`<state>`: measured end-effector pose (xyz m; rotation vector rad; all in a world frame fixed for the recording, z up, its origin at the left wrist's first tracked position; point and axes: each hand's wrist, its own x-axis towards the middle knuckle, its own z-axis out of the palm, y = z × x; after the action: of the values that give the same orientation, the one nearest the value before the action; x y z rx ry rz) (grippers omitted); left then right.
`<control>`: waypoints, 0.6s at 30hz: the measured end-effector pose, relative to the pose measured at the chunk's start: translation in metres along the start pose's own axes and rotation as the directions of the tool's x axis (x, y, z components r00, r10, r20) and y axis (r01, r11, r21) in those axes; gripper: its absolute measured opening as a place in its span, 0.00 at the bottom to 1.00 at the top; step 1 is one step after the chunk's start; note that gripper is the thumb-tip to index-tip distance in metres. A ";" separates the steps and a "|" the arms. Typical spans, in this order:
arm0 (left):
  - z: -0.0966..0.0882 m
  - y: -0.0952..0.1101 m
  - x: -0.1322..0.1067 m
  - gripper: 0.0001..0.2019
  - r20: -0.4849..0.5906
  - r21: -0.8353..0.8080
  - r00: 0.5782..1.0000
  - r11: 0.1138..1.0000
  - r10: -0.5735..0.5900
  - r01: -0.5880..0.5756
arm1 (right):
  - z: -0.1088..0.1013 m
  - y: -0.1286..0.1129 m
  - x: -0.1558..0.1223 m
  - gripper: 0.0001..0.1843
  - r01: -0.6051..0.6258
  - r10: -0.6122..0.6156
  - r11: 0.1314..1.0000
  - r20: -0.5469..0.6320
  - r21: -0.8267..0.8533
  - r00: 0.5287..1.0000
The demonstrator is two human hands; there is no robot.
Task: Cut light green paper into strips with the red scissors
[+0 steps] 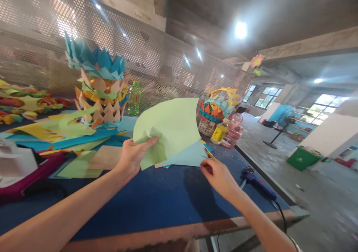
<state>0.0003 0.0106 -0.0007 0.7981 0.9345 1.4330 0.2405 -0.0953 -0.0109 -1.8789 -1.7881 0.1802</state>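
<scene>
My left hand (pixel 133 155) is closed on the lower left corner of a light green sheet of paper (pixel 173 127), holding it up off the blue table (pixel 156 203). Under that sheet lies a pale blue sheet (pixel 190 155) with other coloured sheets below it. My right hand (pixel 216 176) is closed in a pinch at the lower right corner of the pale blue sheet; I cannot make out whether it grips the sheet.
A tall stacked paper basket (pixel 99 87) stands at the back left among loose sheets, with a green bottle (pixel 134 99) beside it. A smaller paper basket (pixel 216 110), a yellow-labelled bottle (pixel 220 131) and a pink bottle (pixel 232 131) stand at the back right. A blue glue gun (pixel 256 182) lies near the right edge.
</scene>
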 end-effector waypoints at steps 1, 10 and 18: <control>0.000 0.000 0.000 0.18 0.006 0.011 1.000 1.000 0.011 -0.011 | -0.007 0.014 0.001 0.08 -0.038 0.032 0.984 -0.036 -0.177 0.999; 0.001 0.007 -0.002 0.19 0.028 -0.039 0.999 0.998 -0.043 0.044 | -0.018 0.066 0.021 0.20 -0.231 0.273 0.926 0.108 -0.297 0.956; -0.001 0.015 0.003 0.18 0.001 -0.107 0.996 0.990 -0.092 0.092 | -0.016 -0.003 -0.017 0.20 -0.386 0.145 0.779 0.457 0.493 0.877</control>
<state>-0.0070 0.0133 0.0123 0.6646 0.8784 1.3928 0.2431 -0.1167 0.0000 -1.6989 -1.4358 1.1574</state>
